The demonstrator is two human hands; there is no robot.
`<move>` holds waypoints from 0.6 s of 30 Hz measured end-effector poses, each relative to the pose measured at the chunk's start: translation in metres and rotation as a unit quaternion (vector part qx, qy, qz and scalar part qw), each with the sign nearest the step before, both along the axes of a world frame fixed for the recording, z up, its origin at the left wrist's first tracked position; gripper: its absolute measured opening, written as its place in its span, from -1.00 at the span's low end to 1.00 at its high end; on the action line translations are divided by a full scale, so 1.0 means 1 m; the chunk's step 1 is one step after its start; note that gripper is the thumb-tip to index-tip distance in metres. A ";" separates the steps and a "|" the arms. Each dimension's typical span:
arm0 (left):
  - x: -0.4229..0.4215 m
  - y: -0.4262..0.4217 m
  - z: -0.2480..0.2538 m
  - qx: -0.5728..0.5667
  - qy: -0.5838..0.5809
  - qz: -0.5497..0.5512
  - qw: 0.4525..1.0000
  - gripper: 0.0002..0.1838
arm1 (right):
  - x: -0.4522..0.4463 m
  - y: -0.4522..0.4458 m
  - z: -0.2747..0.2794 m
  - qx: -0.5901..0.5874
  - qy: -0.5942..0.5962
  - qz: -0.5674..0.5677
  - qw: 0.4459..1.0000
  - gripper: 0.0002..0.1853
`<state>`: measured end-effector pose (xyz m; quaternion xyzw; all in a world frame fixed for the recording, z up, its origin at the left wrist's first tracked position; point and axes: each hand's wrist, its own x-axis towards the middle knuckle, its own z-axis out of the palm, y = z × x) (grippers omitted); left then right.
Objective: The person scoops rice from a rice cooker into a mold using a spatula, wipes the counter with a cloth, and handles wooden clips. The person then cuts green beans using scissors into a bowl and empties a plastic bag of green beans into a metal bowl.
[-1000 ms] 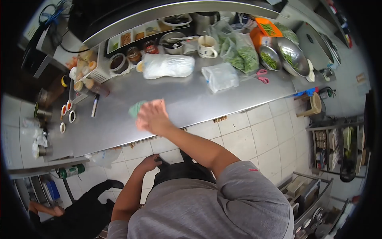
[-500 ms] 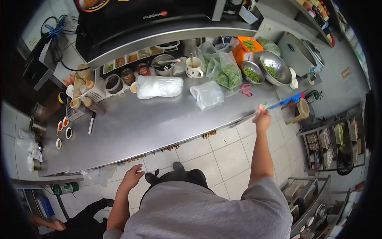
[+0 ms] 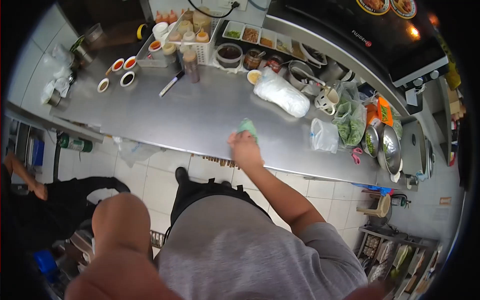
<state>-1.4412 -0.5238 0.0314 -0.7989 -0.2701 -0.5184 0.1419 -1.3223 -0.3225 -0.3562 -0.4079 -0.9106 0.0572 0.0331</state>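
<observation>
My right hand (image 3: pixel 246 150) is over the steel counter (image 3: pixel 200 115) near its front edge, fingers bent round a green cloth (image 3: pixel 248 129) that sticks out past the fingertips. Behind it lies a white plastic-wrapped bundle (image 3: pixel 282 93), not touched by the hand. A clear plastic bag (image 3: pixel 324 135) lies farther right. My left arm (image 3: pixel 120 225) is raised close to the camera at the lower left, elbow bent; its lower part is blurred, and no fingers of my left hand can be made out.
Sauce bottles (image 3: pixel 190 65) and a marker (image 3: pixel 171 84) stand and lie at the back left, near small sauce cups (image 3: pixel 127 78). Rightward are a mug (image 3: pixel 326 101), bagged greens (image 3: pixel 350 122), pink scissors (image 3: pixel 356 155) and steel bowls (image 3: pixel 390 150). Another person's arm (image 3: pixel 25 175) shows at far left.
The view has turned left. My right hand has moved from the counter's right front edge back to its middle. My left arm has risen from beside my body toward the camera.
</observation>
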 end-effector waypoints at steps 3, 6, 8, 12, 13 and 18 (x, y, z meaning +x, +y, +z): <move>-0.047 -0.008 -0.001 0.014 -0.041 -0.004 0.999 -0.78 | -0.028 0.002 -0.009 0.084 -0.062 0.071 0.992 -0.62; -0.101 -0.018 -0.001 0.011 -0.065 0.005 0.998 -0.79 | -0.067 -0.004 -0.023 0.087 -0.075 0.163 0.980 -0.61; -0.138 -0.030 0.002 -0.003 -0.078 0.021 0.997 -0.79 | -0.097 -0.009 -0.040 0.053 -0.005 0.091 0.994 -0.62; -0.227 -0.036 0.014 -0.021 -0.130 0.012 0.991 -0.80 | -0.143 -0.025 0.021 -0.001 -0.030 0.076 0.997 -0.70; -0.243 -0.038 0.015 -0.002 -0.201 -0.105 0.974 -0.76 | -0.151 -0.024 0.023 -0.010 -0.004 0.051 0.999 -0.69; -0.325 -0.042 0.030 0.073 -0.172 -0.111 0.976 -0.73 | -0.164 -0.030 -0.016 0.000 0.061 -0.027 0.998 -0.64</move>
